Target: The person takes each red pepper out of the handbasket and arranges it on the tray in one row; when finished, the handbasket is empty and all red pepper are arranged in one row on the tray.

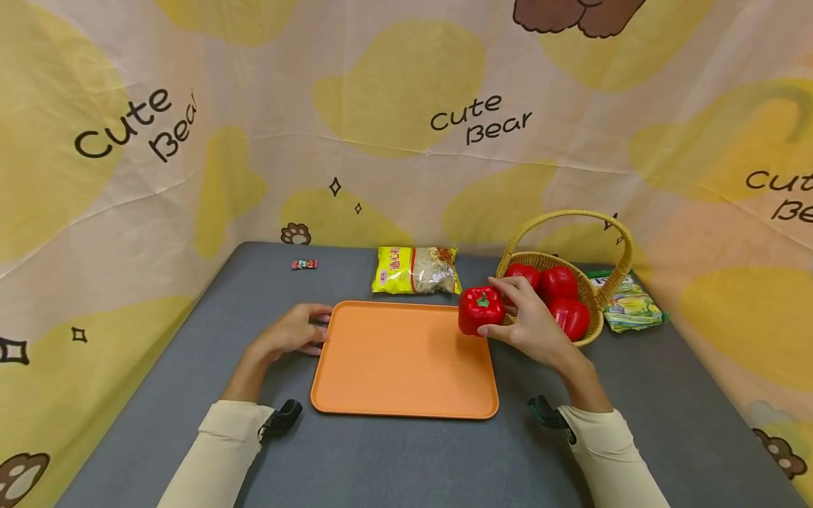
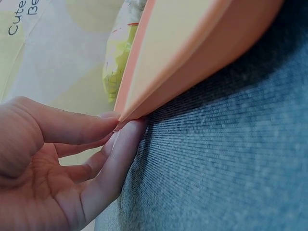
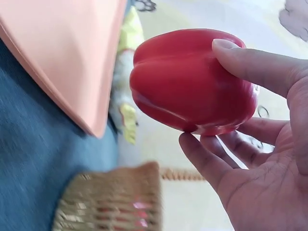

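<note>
Sleeves point(image 1: 209, 444): pale cloth, with dark wrist straps point(image 1: 282, 419) at the cuffs.
Table point(image 1: 394, 466): flat, dark grey surface; a fine ribbed texture shows in the left wrist view.
Tray point(image 1: 400, 360): orange, smooth, shallow; rectangular with rounded corners and a raised rim; lies on the table between the hands.
Left hand point(image 1: 295, 330): pinches the tray's left rim, thumb above and finger below.
Right hand point(image 1: 527, 321): grasps one red pepper point(image 1: 476, 317) between thumb and fingertips.
Pepper position: held up at the tray's far right corner, beside the basket point(image 1: 595, 317).
Pepper form: glossy, blocky, lobed; short green stem.
Basket construction: woven, straw-yellow, with a tall arched handle; stands right of the tray.
Basket contents: three more glossy red peppers point(image 1: 570, 317).
Green packet point(image 1: 635, 310): crinkled, printed, just beside the basket's right side.
Yellow bag point(image 1: 416, 270): shiny printed film with a clear section; lies beyond the tray.
Small packet point(image 1: 305, 264): red and dark, oblong, at far left.
Curtain point(image 1: 394, 106): creased cloth, yellow blotches, "Cute Bear" lettering.
</note>
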The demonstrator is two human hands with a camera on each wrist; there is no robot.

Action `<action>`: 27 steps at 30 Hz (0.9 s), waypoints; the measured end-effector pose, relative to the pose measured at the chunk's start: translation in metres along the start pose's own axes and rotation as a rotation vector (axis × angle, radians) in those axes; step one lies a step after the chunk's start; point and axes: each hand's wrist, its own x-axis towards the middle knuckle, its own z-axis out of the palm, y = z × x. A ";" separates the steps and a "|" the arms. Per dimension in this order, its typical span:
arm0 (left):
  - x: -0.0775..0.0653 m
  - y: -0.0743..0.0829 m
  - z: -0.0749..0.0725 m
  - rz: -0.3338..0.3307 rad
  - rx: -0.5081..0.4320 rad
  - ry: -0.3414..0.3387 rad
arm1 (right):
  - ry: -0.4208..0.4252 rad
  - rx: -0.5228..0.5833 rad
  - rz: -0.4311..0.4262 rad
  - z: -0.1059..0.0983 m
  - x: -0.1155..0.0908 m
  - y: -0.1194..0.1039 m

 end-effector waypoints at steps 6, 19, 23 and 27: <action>0.003 -0.002 0.000 -0.006 -0.011 -0.002 | -0.034 0.000 -0.018 0.023 0.009 -0.005; 0.001 -0.005 -0.002 -0.009 -0.024 0.003 | -0.141 0.003 -0.061 0.070 0.035 -0.028; 0.001 -0.004 -0.001 -0.008 -0.032 -0.001 | -0.170 0.041 -0.035 0.082 0.043 -0.037; 0.000 -0.004 -0.001 0.005 -0.038 -0.005 | -0.178 0.049 -0.005 0.094 0.050 -0.045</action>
